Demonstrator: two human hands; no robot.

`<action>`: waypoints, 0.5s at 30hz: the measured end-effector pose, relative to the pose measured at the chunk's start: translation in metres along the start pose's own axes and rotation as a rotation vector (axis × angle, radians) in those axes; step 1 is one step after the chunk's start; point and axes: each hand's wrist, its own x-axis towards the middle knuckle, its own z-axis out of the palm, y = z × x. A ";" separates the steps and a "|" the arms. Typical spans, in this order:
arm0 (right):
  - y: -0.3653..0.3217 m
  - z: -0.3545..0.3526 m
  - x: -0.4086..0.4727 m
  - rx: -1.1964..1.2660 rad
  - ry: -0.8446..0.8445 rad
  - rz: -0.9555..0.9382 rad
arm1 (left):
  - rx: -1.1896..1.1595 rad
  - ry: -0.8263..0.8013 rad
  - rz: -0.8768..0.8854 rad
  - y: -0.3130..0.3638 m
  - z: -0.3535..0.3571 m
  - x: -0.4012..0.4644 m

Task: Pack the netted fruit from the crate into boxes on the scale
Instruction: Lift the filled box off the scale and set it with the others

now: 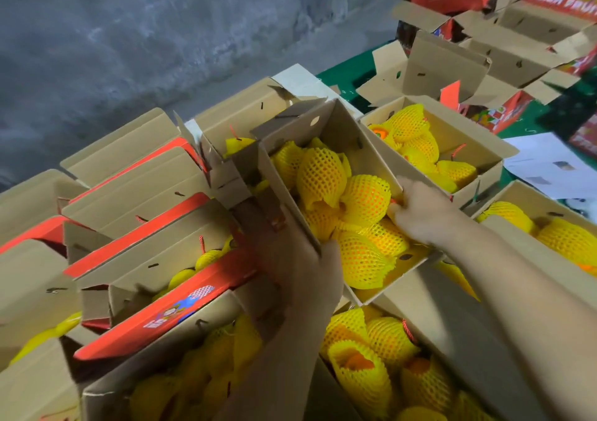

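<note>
Left hand [310,259] gripped on the left wall of a centre box [342,129], right hand [420,213] curled over its 3 o'clock wall, netted fruit [323,175] packed inside, more filled boxes [452,136] at 1 o'clock.

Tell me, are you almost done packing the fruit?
Not quite. Done: several boxes, like the far box, already hold netted fruit. In hand: the left hand and right hand grip the sides of a full middle box. Left: empty boxes wait behind, and every box is still open. No scale or crate shows.
</note>
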 end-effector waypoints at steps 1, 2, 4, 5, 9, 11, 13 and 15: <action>-0.003 0.000 0.000 0.017 0.004 -0.021 | 0.001 -0.005 0.023 0.003 0.000 -0.005; -0.004 -0.002 0.000 0.038 0.004 -0.045 | 0.013 -0.019 0.029 0.008 -0.002 -0.009; -0.005 -0.012 -0.001 0.061 0.005 -0.102 | 0.027 -0.043 0.013 0.019 -0.008 -0.016; -0.008 -0.020 -0.001 0.069 0.013 -0.134 | 0.027 -0.056 0.003 0.027 -0.011 -0.019; -0.026 -0.051 -0.002 0.036 -0.011 -0.221 | 0.058 -0.135 -0.055 0.060 -0.036 -0.011; -0.034 -0.062 -0.002 0.011 -0.048 -0.219 | 0.116 -0.181 -0.078 0.071 -0.047 -0.011; -0.039 -0.067 0.000 -0.043 -0.094 -0.204 | 0.155 -0.205 -0.096 0.075 -0.052 -0.015; -0.041 -0.065 0.006 -0.117 -0.142 -0.163 | 0.179 -0.216 -0.136 0.071 -0.050 -0.015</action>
